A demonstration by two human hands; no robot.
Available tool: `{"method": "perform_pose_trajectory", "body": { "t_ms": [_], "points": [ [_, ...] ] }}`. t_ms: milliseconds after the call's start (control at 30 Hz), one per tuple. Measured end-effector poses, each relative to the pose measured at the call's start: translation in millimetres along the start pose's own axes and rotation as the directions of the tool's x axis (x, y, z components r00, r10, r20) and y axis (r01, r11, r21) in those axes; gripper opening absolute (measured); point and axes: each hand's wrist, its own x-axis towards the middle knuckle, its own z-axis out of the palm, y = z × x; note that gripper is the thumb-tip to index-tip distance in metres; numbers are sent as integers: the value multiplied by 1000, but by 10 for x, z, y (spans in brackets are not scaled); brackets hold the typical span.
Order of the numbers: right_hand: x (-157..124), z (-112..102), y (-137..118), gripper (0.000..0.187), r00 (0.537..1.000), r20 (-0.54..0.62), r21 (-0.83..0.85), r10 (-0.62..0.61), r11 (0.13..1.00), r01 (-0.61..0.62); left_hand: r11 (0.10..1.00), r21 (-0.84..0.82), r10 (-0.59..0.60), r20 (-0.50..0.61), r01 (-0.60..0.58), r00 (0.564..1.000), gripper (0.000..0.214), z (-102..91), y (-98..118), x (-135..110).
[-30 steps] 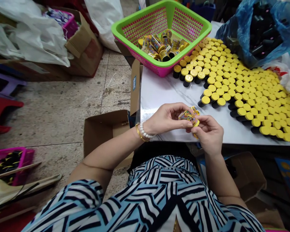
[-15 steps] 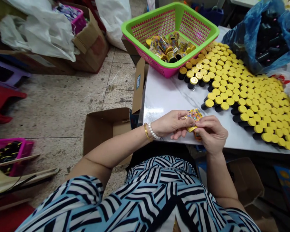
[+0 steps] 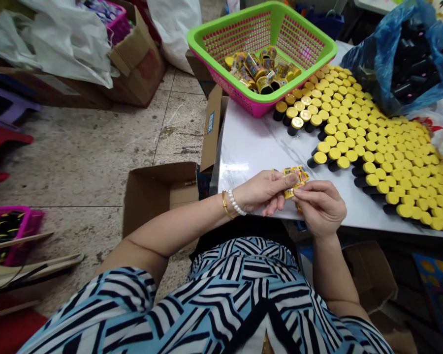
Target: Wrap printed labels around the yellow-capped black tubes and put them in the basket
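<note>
My left hand (image 3: 263, 189), with a pearl bracelet and a gold bangle at the wrist, grips some small yellow printed plastic labels (image 3: 301, 173) between thumb and fingers. The fingertips of my right hand (image 3: 323, 206) pinch the near edge of the same labels. Both hands are held over the front edge of the white marbled table (image 3: 251, 142). Right of them stand many black tubes with yellow caps (image 3: 378, 147), packed upright, the outer ones leaning. How many labels I hold is hidden by my fingers.
A green and pink basket (image 3: 239, 101) at the table's back left holds several printed, yellow-capped tubes (image 3: 254, 66). A blue plastic bag (image 3: 380, 46) of black pieces sits at the back right. An open cardboard box (image 3: 143, 196) stands on the floor left of the table.
My left thumb has shifted onto the labels, which now look more fanned out. My right fingers have moved slightly down and left along the edge. The view has shifted a little.
</note>
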Motion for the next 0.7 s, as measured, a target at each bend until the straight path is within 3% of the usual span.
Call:
{"method": "perform_pose_trajectory", "body": {
  "t_ms": [167,233,267,300,333,367,400,433,500,533,633,667,700],
  "points": [
    [5,-14,5,43,996,92,-74,0,997,7,993,113,47,-43,-42,998,63,13,50,-33],
    [31,-98,3,50,996,66,-114,51,993,-44,951,260,197,-99,-166,975,57,-57,239,-73],
    [46,-155,11,49,997,19,-152,78,986,-74,892,375,330,-154,-254,931,53,-127,386,-74],
    [61,-218,29,44,994,-44,-207,96,973,-103,788,519,493,-211,-331,844,50,-224,566,-54],
    [74,-281,56,37,989,-110,-274,98,953,-125,637,678,670,-251,-368,698,47,-346,769,-8],
    [84,-339,92,31,982,-167,-343,88,929,-141,462,822,818,-249,-334,518,47,-487,982,61],
    [90,-388,135,26,975,-209,-405,72,901,-154,304,924,906,-206,-231,369,50,-638,1188,148],
    [92,-425,180,22,970,-237,-457,55,875,-161,186,979,945,-153,-87,289,56,-784,1369,243],
    [89,-455,264,19,967,-253,-527,31,834,-164,56,987,942,-103,151,320,65,-1004,1597,411],
    [88,-450,297,19,969,-246,-556,23,816,-160,33,978,944,-97,204,315,72,-1053,1626,470],
    [127,-385,354,24,984,-176,-633,16,764,-126,-93,985,978,63,145,198,72,-943,1392,550],
    [158,-356,364,27,990,-142,-662,22,741,-112,-149,984,970,127,96,206,61,-854,1250,565],
    [197,-326,373,30,994,-105,-697,34,711,-98,-173,984,956,159,37,245,47,-763,1106,586]
  ]
}}
